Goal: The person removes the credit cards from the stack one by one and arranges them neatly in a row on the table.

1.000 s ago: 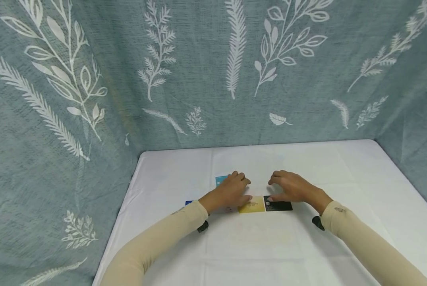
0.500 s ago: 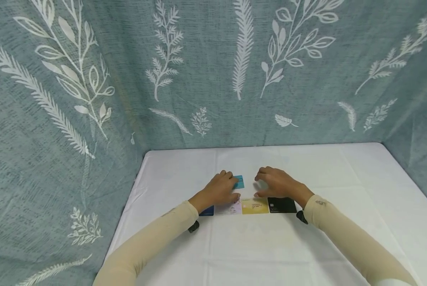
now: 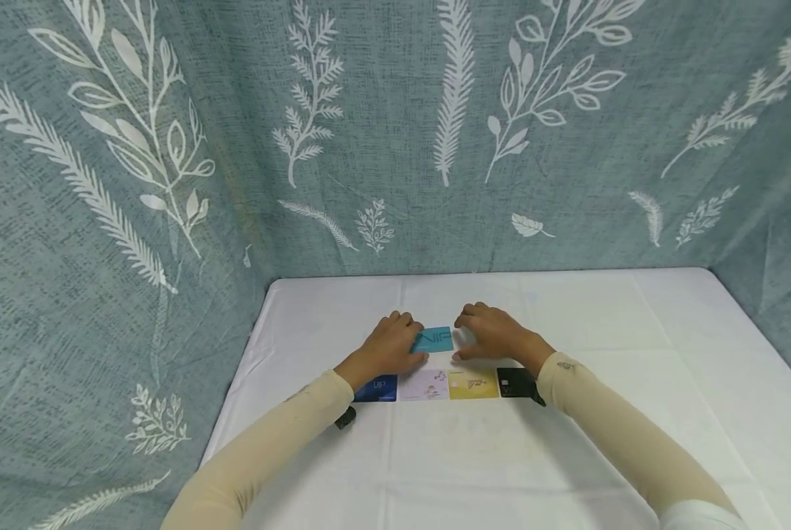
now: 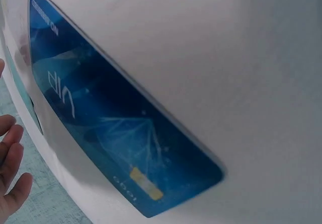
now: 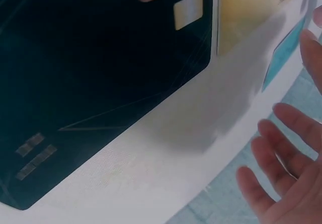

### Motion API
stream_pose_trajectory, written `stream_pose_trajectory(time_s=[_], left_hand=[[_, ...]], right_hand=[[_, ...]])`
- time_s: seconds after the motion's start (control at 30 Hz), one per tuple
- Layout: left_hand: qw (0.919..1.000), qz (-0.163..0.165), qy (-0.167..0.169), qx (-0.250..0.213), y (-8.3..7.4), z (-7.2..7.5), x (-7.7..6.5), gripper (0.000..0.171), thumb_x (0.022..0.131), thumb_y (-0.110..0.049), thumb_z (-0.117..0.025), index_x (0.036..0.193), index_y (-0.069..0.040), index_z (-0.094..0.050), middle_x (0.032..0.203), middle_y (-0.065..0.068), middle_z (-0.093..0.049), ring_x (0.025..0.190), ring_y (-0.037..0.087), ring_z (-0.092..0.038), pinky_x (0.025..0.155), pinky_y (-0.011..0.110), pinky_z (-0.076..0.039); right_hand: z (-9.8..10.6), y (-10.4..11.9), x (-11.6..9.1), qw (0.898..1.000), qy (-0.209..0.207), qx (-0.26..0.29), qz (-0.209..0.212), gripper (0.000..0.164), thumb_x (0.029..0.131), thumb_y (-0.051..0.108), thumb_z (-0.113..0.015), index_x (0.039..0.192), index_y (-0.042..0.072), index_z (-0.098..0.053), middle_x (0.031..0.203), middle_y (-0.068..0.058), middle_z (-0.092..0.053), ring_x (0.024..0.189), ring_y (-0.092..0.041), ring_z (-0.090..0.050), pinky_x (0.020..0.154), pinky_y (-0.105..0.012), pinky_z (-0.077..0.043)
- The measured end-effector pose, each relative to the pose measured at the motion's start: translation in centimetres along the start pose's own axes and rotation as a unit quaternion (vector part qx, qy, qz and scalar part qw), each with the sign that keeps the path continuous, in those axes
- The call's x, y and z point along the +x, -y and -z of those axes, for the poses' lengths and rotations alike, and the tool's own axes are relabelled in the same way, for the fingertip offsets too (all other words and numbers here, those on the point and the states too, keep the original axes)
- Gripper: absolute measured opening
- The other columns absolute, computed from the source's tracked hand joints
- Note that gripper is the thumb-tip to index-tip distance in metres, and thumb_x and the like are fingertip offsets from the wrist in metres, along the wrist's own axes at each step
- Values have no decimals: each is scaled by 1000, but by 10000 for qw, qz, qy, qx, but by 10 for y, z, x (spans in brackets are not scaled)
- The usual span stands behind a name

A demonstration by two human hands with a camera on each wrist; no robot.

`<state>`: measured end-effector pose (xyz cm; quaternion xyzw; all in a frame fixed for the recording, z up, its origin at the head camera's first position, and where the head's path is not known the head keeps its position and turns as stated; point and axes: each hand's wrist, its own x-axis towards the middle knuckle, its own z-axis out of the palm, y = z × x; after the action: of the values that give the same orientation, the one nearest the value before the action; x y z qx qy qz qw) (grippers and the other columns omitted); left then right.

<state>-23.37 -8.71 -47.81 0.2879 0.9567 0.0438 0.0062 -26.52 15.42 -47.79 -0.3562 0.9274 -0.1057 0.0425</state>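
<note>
A teal card (image 3: 433, 339) lies on the white cloth behind a row of cards. At its left end my left hand (image 3: 387, 344) rests with fingers loosely bent, fingertips right at the card's edge. My right hand (image 3: 494, 335) is just beyond its right end, thumb and fingers spread apart and holding nothing. Nearer the body, the row runs from a dark blue card (image 3: 378, 388) to a lilac card (image 3: 423, 385), a yellow card (image 3: 473, 383) and a black card (image 3: 516, 382). The left wrist view shows the blue card (image 4: 105, 113) close up; the right wrist view shows the black card (image 5: 105, 78).
White cloth (image 3: 461, 464) covers the table, with faint creases. A blue-green curtain (image 3: 395, 132) with white leaf prints hangs behind and at both sides. A small dark object (image 3: 346, 418) sits under the left wrist.
Both hands have moved left: the left from over the lilac and yellow cards to the teal card's left end, the right from the black card toward its right end. More of the teal card shows.
</note>
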Motion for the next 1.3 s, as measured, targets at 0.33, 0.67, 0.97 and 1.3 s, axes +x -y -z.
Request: stream_pose_trajectory(time_s=[0.33, 0.67, 0.97, 1.3], left_hand=[[9992, 369, 144, -91, 15, -3, 0, 57, 91, -47, -68, 131, -6, -64, 120, 11, -63, 104, 26, -54, 93, 44, -45], [9992, 281, 156, -252, 23, -6, 1, 57, 91, -50, -68, 128, -6, -65, 117, 10, -63, 103, 25, -53, 92, 44, -45], [9990, 271, 266, -245, 26, -6, 5, 55, 90, -53, -69, 125, -10, -67, 116, 7, -63, 99, 22, -52, 91, 41, -45], [9977, 337, 418, -414, 27, -7, 10, 52, 88, -50, -73, 119, -8, -67, 111, 8, -62, 98, 23, -53, 90, 42, -45]], right_hand=[[-10, 1, 14, 9995, 247, 9, -199, 62, 82, 54, -78, 124, 9, -68, 125, -10, -63, 110, -28, -60, 94, -46, -51], [-13, 3, 21, 9994, 269, -32, -220, 61, 82, 53, -78, 123, 9, -68, 122, -9, -63, 107, -26, -59, 94, -44, -51], [-12, 4, 24, 9988, 385, -55, -282, 63, 83, 54, -77, 125, 9, -67, 124, -9, -62, 112, -26, -58, 97, -45, -50], [-15, 1, 25, 9991, 353, -91, -230, 64, 83, 55, -77, 125, 8, -67, 121, -8, -61, 105, -23, -59, 92, -43, -52]])
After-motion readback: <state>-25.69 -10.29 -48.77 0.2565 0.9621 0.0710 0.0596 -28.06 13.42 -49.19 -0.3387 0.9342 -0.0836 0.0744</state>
